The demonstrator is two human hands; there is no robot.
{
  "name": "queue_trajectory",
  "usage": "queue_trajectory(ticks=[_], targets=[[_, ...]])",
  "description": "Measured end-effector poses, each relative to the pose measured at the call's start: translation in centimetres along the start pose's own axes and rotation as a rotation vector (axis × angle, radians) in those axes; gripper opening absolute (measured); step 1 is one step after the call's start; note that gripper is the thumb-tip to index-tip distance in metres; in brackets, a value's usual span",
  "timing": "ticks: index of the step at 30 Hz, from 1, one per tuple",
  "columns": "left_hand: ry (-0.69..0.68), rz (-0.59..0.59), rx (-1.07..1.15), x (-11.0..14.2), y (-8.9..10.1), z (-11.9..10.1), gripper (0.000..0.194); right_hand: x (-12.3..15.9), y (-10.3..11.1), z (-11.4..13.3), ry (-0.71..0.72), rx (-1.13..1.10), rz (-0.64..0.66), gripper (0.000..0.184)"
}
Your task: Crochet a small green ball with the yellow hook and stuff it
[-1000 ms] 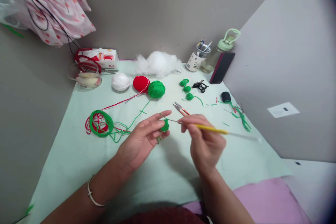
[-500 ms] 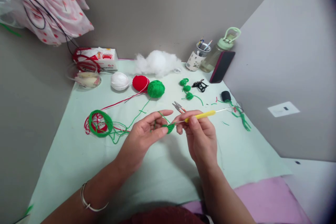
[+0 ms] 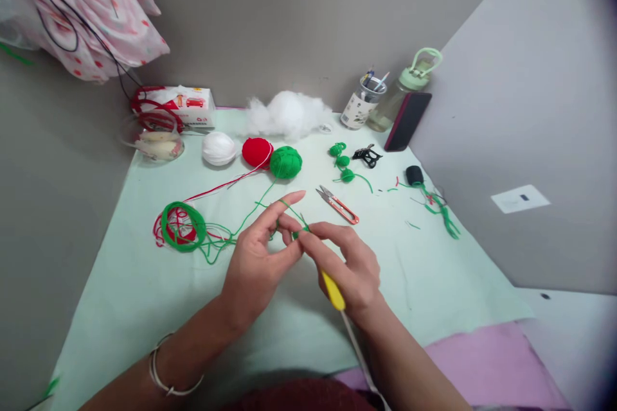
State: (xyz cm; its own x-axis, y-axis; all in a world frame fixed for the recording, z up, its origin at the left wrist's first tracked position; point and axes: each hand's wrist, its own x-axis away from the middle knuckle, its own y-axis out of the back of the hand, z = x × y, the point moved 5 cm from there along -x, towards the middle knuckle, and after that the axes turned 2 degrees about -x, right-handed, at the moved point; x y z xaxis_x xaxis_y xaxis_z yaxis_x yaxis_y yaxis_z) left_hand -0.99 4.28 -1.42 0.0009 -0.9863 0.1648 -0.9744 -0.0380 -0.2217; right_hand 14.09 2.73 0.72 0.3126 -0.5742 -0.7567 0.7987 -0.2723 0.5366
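Observation:
My left hand [image 3: 260,257] pinches a small green crochet piece [image 3: 295,234] between thumb and fingers. Green yarn [image 3: 292,207] runs over its raised index finger down to the piece. My right hand [image 3: 349,263] is closed, its fingertips meeting the piece beside the left thumb. In its palm lies a crochet hook [image 3: 333,290] with a yellow handle, the long metal end pointing down toward my body. Fingers hide most of the piece. A green yarn ball [image 3: 286,162] lies beyond, its strand leading toward my left hand.
Orange-handled thread snips [image 3: 340,205] lie just beyond my right hand. Tangled green and red yarn [image 3: 183,226] is at left. Red [image 3: 257,152] and white [image 3: 219,149] balls, white stuffing [image 3: 292,114], small green crocheted pieces [image 3: 342,161], a black claw clip [image 3: 367,155] and a phone [image 3: 409,122] stand farther back.
My right hand has moved left and turned, swinging the hook's yellow handle from pointing right to pointing down toward me. Its fingertips now touch the crochet piece, and the snips are uncovered.

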Motion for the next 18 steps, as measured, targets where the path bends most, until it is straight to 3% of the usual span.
queue_trajectory(ticks=[2, 5, 8, 10, 14, 18], targets=[[0.159, 0.098, 0.196, -0.1, -0.5, 0.7, 0.062, 0.1, 0.2, -0.1, -0.004, 0.010, -0.027, 0.036], [0.352, 0.201, 0.422, -0.1, -0.9, 1.2, 0.051, -0.2, 0.9, -1.0, -0.168, -0.173, -0.135, 0.029], [0.312, 0.184, 0.454, -0.5, -0.5, 0.8, 0.040, -0.5, 0.9, -2.6, -0.414, -0.525, -0.238, 0.022], [0.259, 0.172, 0.397, -0.5, -0.3, 0.6, 0.040, -0.7, 0.2, -3.1, -0.503, -0.688, -0.214, 0.020], [0.185, 0.146, 0.246, -0.4, -0.4, 0.8, 0.042, -1.1, -0.4, -2.6, -0.470, -0.645, -0.126, 0.018], [0.171, 0.106, 0.269, -0.3, -0.5, 1.2, 0.046, -0.6, 0.0, -1.0, -0.307, -0.330, -0.094, 0.027]])
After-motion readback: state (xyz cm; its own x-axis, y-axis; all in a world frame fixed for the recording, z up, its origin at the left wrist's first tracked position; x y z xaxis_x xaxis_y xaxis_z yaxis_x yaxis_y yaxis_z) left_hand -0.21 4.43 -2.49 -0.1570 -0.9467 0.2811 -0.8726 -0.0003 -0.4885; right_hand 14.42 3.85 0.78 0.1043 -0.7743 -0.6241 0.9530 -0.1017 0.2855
